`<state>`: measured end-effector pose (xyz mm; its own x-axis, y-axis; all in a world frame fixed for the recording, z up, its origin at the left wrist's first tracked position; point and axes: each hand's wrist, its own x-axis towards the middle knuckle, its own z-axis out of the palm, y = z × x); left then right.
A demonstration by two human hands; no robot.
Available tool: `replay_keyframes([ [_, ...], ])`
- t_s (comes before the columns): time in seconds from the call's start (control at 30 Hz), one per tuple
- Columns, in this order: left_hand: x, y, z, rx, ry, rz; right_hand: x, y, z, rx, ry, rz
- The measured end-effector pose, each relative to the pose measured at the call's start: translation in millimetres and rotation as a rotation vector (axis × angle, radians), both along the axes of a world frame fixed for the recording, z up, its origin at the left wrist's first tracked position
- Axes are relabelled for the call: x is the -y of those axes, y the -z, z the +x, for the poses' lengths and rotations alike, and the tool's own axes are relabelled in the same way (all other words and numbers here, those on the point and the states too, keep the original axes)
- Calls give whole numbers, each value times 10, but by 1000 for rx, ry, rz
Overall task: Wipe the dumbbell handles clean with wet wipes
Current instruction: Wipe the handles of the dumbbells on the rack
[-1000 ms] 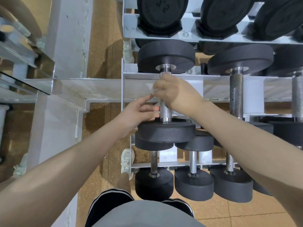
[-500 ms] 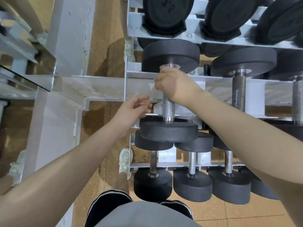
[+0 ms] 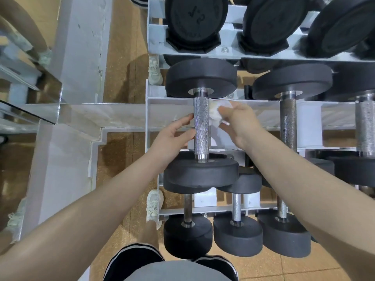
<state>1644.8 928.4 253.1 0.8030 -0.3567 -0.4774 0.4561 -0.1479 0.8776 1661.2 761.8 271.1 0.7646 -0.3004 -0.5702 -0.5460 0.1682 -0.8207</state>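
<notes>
A black dumbbell lies on the middle shelf of the rack, its knurled steel handle [image 3: 200,122] bare and running away from me. My right hand [image 3: 239,124] holds a crumpled white wet wipe [image 3: 216,112] just to the right of the handle, the wipe touching its side. My left hand [image 3: 174,136] is on the left of the handle with relaxed fingers, fingertips touching the metal.
The grey metal rack [image 3: 168,110] holds more dumbbells: one [image 3: 288,122] to the right, several smaller ones [image 3: 236,230] on the lower shelf, larger heads [image 3: 194,19] above. A mirror and pale ledge [image 3: 67,118] stand on the left. My shoe [image 3: 154,205] is by the rack's foot.
My right hand has come off the handle's far end and moved to its right side with the wipe, leaving the handle uncovered. My left hand has stayed by the handle's left side.
</notes>
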Motion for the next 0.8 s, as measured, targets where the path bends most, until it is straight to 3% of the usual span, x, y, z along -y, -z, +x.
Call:
replay_keyframes([
  [0.13,29,35,4,82,14,34,-119,150,156,-60,-32,254],
  [0.27,36,47,18,131,33,69,-9,220,-54,-203,-272,149],
  [0.37,39,40,15,125,27,56,82,191,-254,-346,-454,217],
  [0.6,46,-18,3,90,24,-3,66,134,178,-83,-131,221],
  [0.7,34,-10,0,89,30,15,5,171,73,-38,-227,133],
  [0.8,28,6,-7,84,46,2,62,166,-208,-134,-409,24],
])
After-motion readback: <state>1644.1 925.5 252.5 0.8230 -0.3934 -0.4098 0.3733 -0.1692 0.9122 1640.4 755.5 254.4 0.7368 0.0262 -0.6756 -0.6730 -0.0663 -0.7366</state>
